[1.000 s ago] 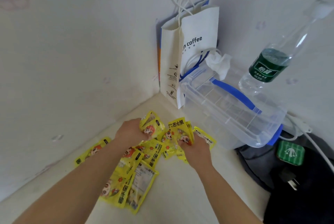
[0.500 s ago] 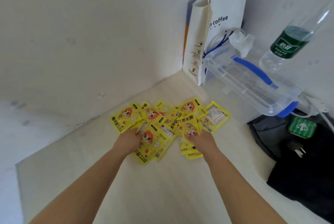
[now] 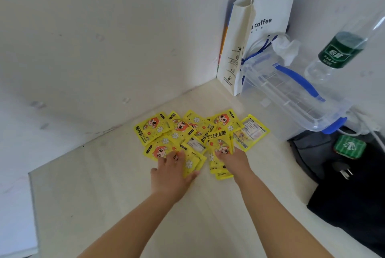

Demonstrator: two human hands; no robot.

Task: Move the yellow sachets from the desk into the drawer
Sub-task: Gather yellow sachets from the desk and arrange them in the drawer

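The sachets (image 3: 187,132) are bright yellow with red-haired cartoon faces, white flowers and black lettering, the bench (image 3: 104,195) is cream, the paper bag (image 3: 268,13) white with dark lettering, the clear box (image 3: 291,91) blue-handled, the bottle (image 3: 337,51) green-labelled, the cloth (image 3: 354,195) black.

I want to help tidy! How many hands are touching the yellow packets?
2. The left hand rests on the near-left yellow sachets; the right hand on the near-right ones.
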